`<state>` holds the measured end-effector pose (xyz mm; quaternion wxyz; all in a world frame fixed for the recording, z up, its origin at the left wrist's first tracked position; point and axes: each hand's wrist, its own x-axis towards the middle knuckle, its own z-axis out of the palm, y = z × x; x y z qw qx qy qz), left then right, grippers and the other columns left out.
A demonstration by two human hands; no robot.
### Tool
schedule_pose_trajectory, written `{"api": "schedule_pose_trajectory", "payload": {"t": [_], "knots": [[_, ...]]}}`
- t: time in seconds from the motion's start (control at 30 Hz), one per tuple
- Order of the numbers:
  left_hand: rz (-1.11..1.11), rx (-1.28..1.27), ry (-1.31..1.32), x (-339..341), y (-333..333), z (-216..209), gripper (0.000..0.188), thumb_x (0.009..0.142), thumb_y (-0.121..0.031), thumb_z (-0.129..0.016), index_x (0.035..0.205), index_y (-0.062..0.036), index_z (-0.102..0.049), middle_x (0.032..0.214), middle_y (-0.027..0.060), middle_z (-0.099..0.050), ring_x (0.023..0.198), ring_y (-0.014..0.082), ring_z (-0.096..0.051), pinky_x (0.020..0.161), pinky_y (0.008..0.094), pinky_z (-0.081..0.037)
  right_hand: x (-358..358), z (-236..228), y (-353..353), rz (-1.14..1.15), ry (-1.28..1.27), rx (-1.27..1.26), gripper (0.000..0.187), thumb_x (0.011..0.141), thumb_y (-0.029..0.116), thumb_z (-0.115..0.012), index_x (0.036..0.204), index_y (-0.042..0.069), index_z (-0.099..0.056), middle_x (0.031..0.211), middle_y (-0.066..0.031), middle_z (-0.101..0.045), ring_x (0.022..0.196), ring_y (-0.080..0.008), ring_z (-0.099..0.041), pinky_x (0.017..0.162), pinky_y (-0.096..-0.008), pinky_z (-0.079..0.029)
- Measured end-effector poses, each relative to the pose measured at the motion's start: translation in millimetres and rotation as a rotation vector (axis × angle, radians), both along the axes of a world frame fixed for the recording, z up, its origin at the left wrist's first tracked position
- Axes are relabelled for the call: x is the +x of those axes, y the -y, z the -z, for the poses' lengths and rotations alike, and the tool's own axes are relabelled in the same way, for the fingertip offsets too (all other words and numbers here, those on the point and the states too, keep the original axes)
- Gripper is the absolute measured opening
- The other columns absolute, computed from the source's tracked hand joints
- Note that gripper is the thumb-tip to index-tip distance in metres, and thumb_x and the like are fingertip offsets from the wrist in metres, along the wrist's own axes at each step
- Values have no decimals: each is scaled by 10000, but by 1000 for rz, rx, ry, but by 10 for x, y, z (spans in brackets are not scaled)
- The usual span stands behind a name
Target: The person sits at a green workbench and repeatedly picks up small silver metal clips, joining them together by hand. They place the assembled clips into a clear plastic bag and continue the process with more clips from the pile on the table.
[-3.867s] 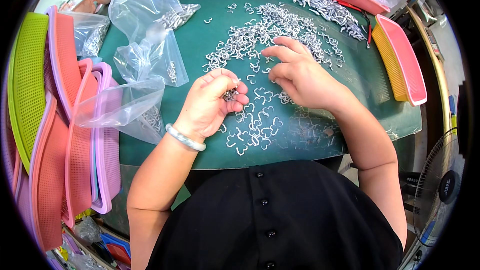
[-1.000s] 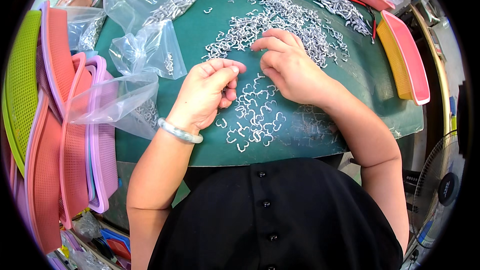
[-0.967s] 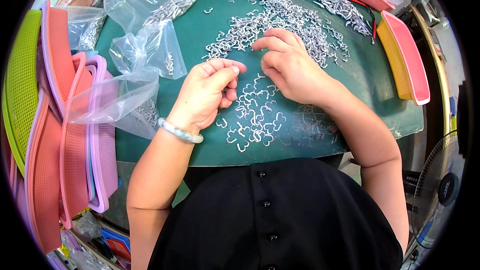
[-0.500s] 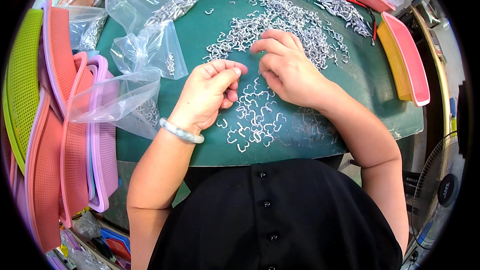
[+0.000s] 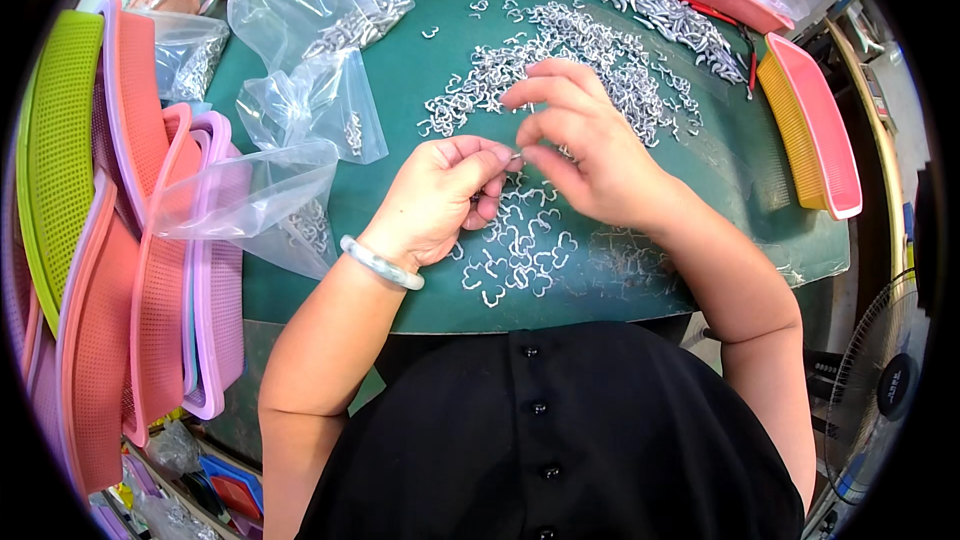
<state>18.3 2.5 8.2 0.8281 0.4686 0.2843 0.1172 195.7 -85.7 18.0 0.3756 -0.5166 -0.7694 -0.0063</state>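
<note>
My left hand (image 5: 437,192), with a pale bangle (image 5: 381,262) on its wrist, is closed in a pinch on a small metal hook (image 5: 516,156). Only the hook's tip shows past the thumb. My right hand (image 5: 590,145) meets that tip with thumb and forefinger, while its other fingers arch loosely above. Just beyond both hands spreads a large heap of small silver curved hooks (image 5: 625,65). Nearer my body lies a cluster of similar curved pieces (image 5: 525,250), some apparently joined into heart-like shapes; the left hand partly covers its edge.
Clear plastic bags (image 5: 300,110) with metal parts lie at the left, beside stacked plastic baskets (image 5: 150,240). A heap of longer silver pieces (image 5: 680,25) and red-handled pliers (image 5: 708,6) lie far right. A pink and yellow basket (image 5: 815,125) stands right; a fan (image 5: 890,370) is beyond the table edge.
My hands have come together: the left moved right and slightly nearer, and the right thumb and forefinger now meet the hook's tip. The whole view has shifted slightly.
</note>
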Motion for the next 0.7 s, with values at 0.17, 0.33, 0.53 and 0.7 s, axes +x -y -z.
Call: {"api": "schedule_pose_trajectory", "payload": {"t": [0.17, 0.33, 0.53, 0.7], "knots": [[-48, 52, -26, 11, 28, -18, 188, 946, -178, -592, 961, 3, -637, 667, -22, -517, 523, 43, -457, 433, 173, -317, 94, 132, -7, 92, 134, -91, 102, 721, 75, -703, 815, 48, -675, 1133, -82, -590, 1168, -317, -472, 975, -454, -380], [-67, 76, -28, 10, 32, -18, 187, 944, -183, -599, 954, 0, -640, 666, -24, -515, 523, 45, -457, 436, 175, -323, 47, 202, 0, 75, 197, -138, 90, 724, 108, -706, 792, 49, -702, 1131, -82, -602, 1188, -312, -465, 981, -473, -368], [-73, 74, -36, 7, 23, 12, 171, 949, -173, -581, 954, -12, -638, 684, -16, -521, 544, 56, -474, 450, 181, -339, 23, 181, -6, 62, 246, -159, 52, 744, 58, -676, 782, 27, -657, 1150, -85, -594, 1183, -315, -470, 990, -465, -369], [-92, -29, -37, 5, -11, -2, 138, 946, -142, -534, 965, -20, -597, 763, 21, -564, 607, 97, -534, 502, 206, -419, 61, 195, -29, 76, 183, -162, 62, 750, 67, -655, 782, 21, -682, 1133, -89, -602, 1189, -296, -461, 1007, -464, -342]]}}
